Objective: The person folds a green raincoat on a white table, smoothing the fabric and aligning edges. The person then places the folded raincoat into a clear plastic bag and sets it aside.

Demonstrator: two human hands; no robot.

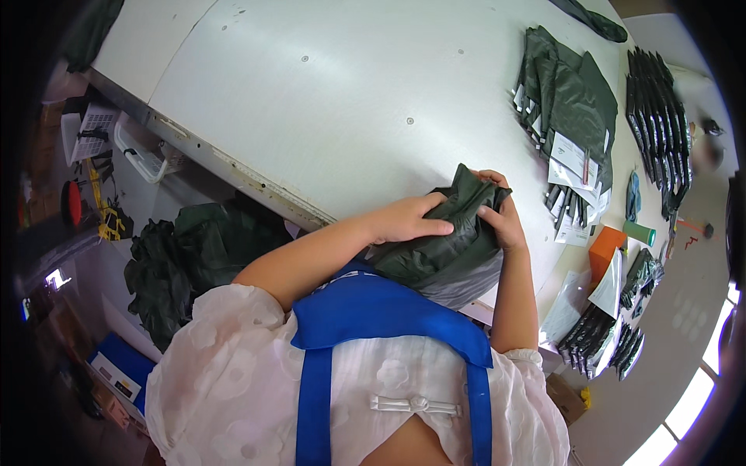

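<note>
Green bundle (439,260), thin and slightly glossy, is at the near edge of the counter (334,116), bunched up right in front of the blue apron (373,311). Its lower part looks greyer and smoother; the top is gathered into a peak between the hands.

Left hand (406,220): comes in from the left, pinching the bundle's folds; thumb lies along the near face, most fingertips are buried in the material. Right hand (501,213): gripping the opposite side, thumb on the near face, fingers curled over the top edge. Both hands are on the same piece, near each other but apart.

Counter surface is pale, with a few screw heads. Far right on it: green stack (563,81), flat, white tags along its left side. Papers (571,147) lie at the stack's near end, pen (586,166) on top. Right of that, a row of black packets (655,116). Nearer: green roll (639,234) beside an orange box (604,252).

Left, below counter level: big crumpled green heap (198,252). White basket (97,128) further out.
</note>
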